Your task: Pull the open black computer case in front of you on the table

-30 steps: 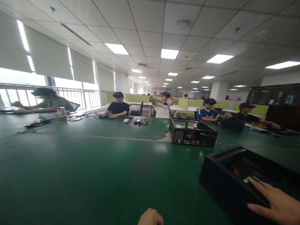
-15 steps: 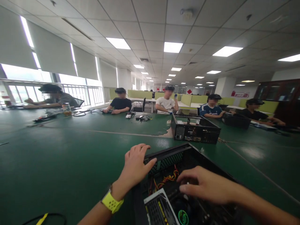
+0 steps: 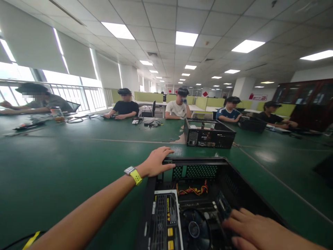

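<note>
A black computer case [image 3: 230, 182] lies with its open side up on the green table in front of me. My left hand [image 3: 158, 162] grips its far left corner, fingers over the rim and thumb on the inner side. My right hand [image 3: 247, 227], slightly blurred, reaches over the right part of the interior with fingers stretched and apart; whether it touches a part there, I cannot tell. Inside sit a power supply [image 3: 163, 218] with a printed label, a round black cooling fan [image 3: 194, 229] and a bundle of red, yellow and black cables [image 3: 194, 190].
Beyond my case stands another black computer case [image 3: 210, 135] on the green table [image 3: 78, 166]. Several people sit along the far side. Adapters with cables [image 3: 149, 122] and a jar [image 3: 57, 114] lie farther off. A black and yellow strap [image 3: 31, 240] is at lower left.
The case has turned so its far edge runs more level across my view. My left hand stayed on its corner. My right hand moved right and nearer to me.
</note>
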Motion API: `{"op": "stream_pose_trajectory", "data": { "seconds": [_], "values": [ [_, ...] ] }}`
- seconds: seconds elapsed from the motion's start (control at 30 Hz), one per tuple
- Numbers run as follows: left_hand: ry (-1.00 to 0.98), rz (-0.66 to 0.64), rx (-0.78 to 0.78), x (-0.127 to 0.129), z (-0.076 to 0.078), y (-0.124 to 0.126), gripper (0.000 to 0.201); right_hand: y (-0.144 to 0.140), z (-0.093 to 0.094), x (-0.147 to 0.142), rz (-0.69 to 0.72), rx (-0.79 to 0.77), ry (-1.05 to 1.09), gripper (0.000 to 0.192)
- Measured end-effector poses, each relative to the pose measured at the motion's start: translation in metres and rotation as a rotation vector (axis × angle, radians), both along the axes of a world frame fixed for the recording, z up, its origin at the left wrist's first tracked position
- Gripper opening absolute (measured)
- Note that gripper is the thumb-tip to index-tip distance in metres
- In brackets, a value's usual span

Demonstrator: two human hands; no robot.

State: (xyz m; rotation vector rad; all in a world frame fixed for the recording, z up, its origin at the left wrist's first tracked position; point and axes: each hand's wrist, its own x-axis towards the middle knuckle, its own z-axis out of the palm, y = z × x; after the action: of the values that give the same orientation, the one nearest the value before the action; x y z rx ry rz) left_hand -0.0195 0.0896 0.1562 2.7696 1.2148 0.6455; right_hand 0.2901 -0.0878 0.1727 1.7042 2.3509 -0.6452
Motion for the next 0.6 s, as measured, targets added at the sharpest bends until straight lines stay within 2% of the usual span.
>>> {"op": "stream_pose_trajectory", "data": {
  "seconds": [0.07,0.13,0.23,0.33,0.4,0.47,0.53,0.6],
  "values": [
    [0.039,-0.009,0.012,0.006,0.007,-0.001,0.057,0.015,0.013,-0.012,0.061,0.042,-0.048,0.045],
    [0.077,-0.015,0.038,0.015,0.016,-0.010,0.051,0.042,0.017,-0.020,0.117,0.056,-0.145,0.044],
    [0.169,-0.075,0.041,0.042,0.029,-0.031,0.030,0.090,0.003,-0.028,0.192,0.064,-0.240,0.039],
    [0.316,-0.180,-0.031,0.083,0.028,-0.051,0.023,0.122,-0.021,-0.030,0.188,0.054,-0.250,0.039],
    [0.458,-0.227,-0.127,0.111,0.021,-0.061,0.028,0.128,-0.034,-0.030,0.175,0.025,-0.266,0.037],
    [0.574,-0.303,-0.297,0.131,0.017,-0.070,0.035,0.127,-0.042,-0.030,0.171,-0.005,-0.292,0.037],
    [0.587,-0.433,-0.474,0.136,0.021,-0.081,0.031,0.123,-0.047,-0.031,0.171,-0.010,-0.318,0.039],
    [0.490,-0.551,-0.599,0.121,0.034,-0.092,0.018,0.121,-0.049,-0.033,0.173,0.000,-0.330,0.040]
  ]
}}
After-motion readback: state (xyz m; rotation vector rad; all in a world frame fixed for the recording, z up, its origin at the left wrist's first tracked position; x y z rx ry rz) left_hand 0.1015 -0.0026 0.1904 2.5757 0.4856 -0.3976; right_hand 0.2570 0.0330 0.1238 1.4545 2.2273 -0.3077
